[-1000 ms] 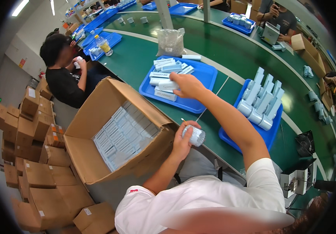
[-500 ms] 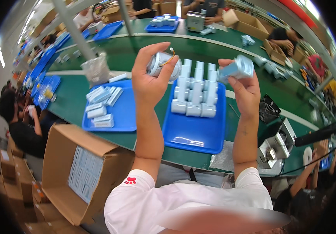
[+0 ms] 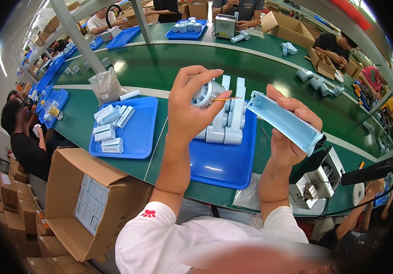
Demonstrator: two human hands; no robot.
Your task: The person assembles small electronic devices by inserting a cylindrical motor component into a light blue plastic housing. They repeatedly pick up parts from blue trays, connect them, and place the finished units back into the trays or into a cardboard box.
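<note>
My left hand [image 3: 183, 109] is closed around a round, pale blue housing [image 3: 203, 93] with a clear rim; a thin orange wire [image 3: 225, 99] sticks out of it toward the right. In my right hand [image 3: 287, 139] is a long, pale blue plastic shell [image 3: 285, 119], tilted so that its hollow inside shows. The two parts are apart, held above the work table. Below and behind my left hand, several pale blue units with round heads and straight handles [image 3: 229, 119] lie in a blue tray [image 3: 219, 171], partly hidden by that hand.
Left of it, another blue tray [image 3: 139, 141] holds several pale blue pieces [image 3: 110, 116]. A plastic bag [image 3: 106, 86] stands behind. An open cardboard box [image 3: 66, 219] of blue parts is at lower left. A metal device [image 3: 313, 185] stands at right. Co-workers sit across the green conveyor [image 3: 160, 59].
The shell in my right hand has turned from end-on to show its long hollow side. Both hands have come lower and nearer, and the round housing has turned, its wire now pointing right.
</note>
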